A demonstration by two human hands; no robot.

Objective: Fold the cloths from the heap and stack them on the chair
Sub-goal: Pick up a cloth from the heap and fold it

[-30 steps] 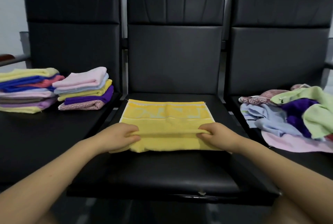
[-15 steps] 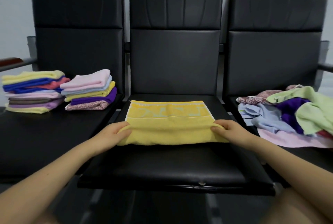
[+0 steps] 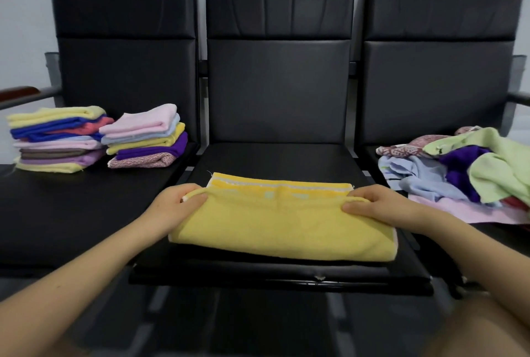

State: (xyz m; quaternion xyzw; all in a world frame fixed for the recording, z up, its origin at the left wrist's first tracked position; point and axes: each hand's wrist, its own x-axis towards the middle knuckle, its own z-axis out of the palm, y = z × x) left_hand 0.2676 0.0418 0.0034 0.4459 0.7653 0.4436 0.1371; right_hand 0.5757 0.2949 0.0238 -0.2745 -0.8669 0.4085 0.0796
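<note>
lying between both hands (image 3: pixel 180 201): yellow cloth (image 3: pixel 284 230)

A yellow cloth (image 3: pixel 282 224) with a white-banded edge is seen at 6 o'clock on black chairs (image 3: pixel 278 92); pastel, blue and purple stacks (image 3: pixel 94 138) at 9, a green, purple, lilac heap (image 3: pixel 470 173) at 3

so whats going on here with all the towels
A person is folding a yellow towel on the middle chair seat. The left hand and right hand each pinch a corner of its folded edge. Two stacks of folded cloths sit on the left chair, and a loose heap of cloths waits on the right one.
</note>
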